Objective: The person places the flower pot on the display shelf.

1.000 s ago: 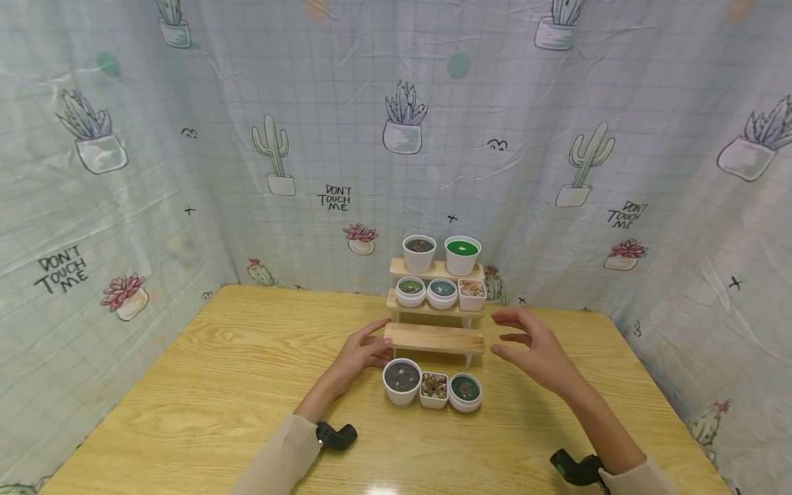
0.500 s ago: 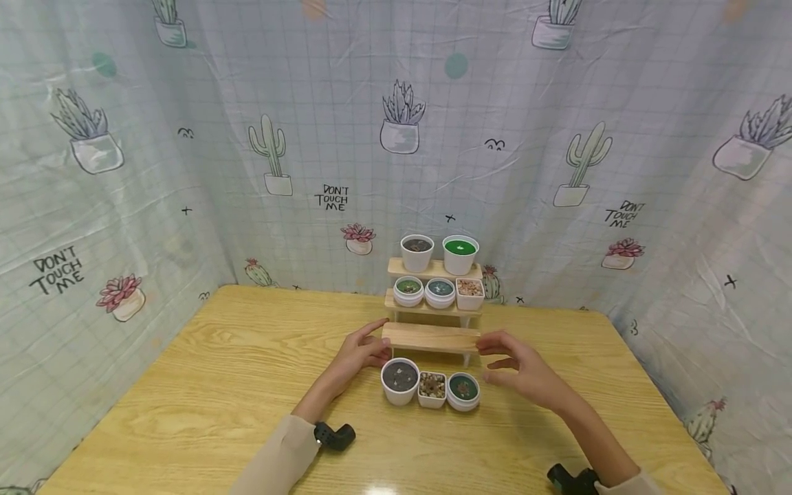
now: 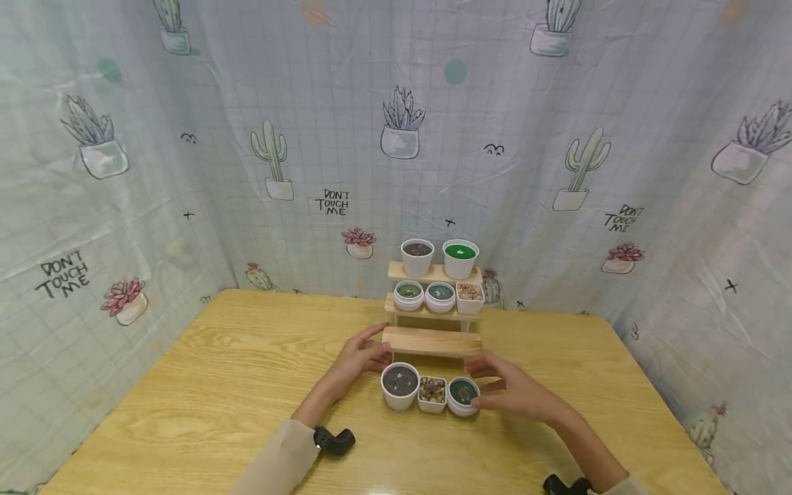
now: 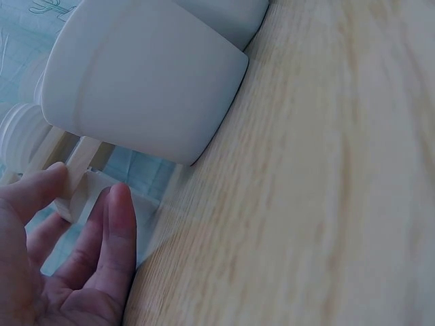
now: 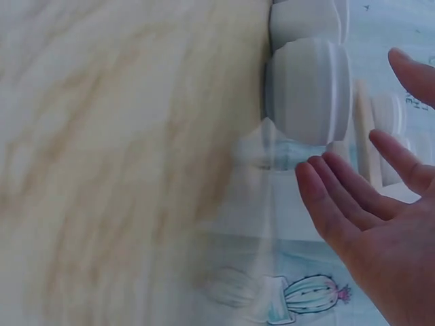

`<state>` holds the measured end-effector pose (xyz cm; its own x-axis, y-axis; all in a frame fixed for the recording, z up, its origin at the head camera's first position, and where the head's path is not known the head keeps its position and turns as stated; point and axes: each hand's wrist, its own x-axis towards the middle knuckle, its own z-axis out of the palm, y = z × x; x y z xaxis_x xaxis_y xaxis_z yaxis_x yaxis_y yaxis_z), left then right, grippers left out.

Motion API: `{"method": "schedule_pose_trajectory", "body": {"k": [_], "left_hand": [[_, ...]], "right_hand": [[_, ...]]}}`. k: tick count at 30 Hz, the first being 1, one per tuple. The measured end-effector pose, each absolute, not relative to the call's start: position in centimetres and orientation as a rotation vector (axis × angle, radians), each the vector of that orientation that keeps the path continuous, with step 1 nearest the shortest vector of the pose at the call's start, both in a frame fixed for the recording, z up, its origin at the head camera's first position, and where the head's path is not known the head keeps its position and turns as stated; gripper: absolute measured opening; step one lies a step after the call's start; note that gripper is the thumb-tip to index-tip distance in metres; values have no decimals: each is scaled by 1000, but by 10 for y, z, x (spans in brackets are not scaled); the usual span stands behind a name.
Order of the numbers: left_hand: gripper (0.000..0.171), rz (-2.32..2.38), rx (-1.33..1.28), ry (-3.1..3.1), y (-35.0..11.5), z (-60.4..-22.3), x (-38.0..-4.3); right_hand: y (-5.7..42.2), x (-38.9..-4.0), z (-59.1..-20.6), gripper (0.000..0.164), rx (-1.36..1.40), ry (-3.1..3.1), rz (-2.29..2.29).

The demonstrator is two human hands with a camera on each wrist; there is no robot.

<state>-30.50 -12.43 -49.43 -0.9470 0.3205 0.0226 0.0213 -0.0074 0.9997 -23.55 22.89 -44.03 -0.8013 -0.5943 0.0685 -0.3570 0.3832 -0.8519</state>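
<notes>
On my head feed, the left hand is at the left end of the three-step wooden stand, its fingers loosely extended and touching the lowest step without gripping it. I have the right hand spread, holding nothing, just beside the round white pot with dark green fill; whether its thumb touches the rim I can't tell. That pot stands upright on the wood-grain surface before the stand, right of a square pebble-filled pot and a larger gray-filled pot. Beyond, I count three small pots on the middle step and two taller pots on top.
</notes>
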Motion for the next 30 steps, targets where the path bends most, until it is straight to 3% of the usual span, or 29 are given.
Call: {"method": "schedule_pose_trajectory", "body": {"k": [30], "left_hand": [[63,2050,359,2053,-124,-497,-306]], "right_hand": [[231,-243,-470,73,-850,2221,-1439]]}}
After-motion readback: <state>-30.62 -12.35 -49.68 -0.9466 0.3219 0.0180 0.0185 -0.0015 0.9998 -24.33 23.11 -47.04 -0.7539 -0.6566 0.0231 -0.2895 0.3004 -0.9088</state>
